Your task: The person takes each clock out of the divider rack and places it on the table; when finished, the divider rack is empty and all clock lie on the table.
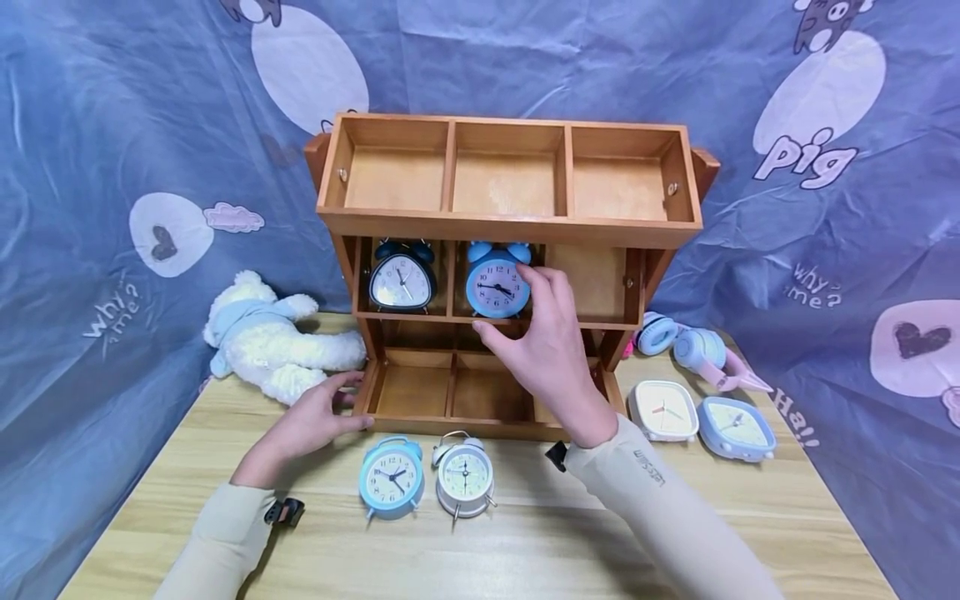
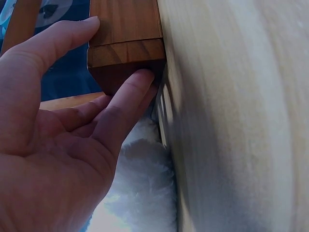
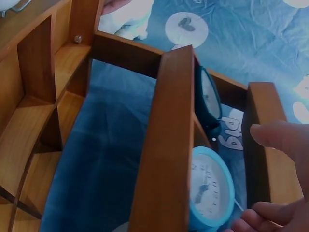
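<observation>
Left hand (image 1: pixel 318 421) pinching front corner of brown wooden three-tier shelf (image 1: pixel 510 217), my 11 o'clock; probably bracing frame against sliding. Right hand (image 1: pixel 551 358) spread, not gripping, at round blue twin-bell alarm clock (image 1: pixel 497 289), 12 o'clock, middle tier, centre bay; fingertip contact: can't tell. Clock upright, dial outward, presumably for reading. Dark rounded-triangle alarm clock (image 1: pixel 401 282) at its 9 o'clock, likewise facing me.

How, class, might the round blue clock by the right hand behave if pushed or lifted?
The round blue clock could tip if pushed, given small feet and two bells on top. Its smooth casing looks stiff, perhaps slightly slippery.
</observation>
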Tool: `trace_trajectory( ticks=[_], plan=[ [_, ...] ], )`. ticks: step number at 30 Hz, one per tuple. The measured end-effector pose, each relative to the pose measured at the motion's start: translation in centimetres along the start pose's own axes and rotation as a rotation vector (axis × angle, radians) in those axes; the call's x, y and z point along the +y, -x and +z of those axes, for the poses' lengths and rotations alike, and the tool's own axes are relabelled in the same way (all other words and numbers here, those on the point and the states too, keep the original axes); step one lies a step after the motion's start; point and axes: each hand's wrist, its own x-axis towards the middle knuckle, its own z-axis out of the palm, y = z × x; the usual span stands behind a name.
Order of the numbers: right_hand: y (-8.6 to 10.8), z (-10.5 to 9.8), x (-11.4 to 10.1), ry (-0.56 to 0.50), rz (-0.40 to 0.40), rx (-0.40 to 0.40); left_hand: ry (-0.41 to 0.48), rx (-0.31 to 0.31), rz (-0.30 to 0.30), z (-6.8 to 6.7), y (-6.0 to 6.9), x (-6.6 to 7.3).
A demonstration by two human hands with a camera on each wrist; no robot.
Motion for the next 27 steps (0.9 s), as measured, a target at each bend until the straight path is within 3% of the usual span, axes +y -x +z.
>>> trace_trajectory(
  ticks=[4,12,27],
  plan=[
    [-0.4,1.0,0.4,0.025,-0.041,0.065,-0.004,-0.005,0.001,0.1,-0.1,0.0],
    [-1.6,2.8,1.0,0.144,-0.095,0.111,-0.008,-0.001,0.004,0.0,0.0,0.2],
    [-2.6,5.6,1.1,0.299,-0.045,0.180,-0.004,0.008,0.018,0.1,0.0,-0.1]
  ],
)
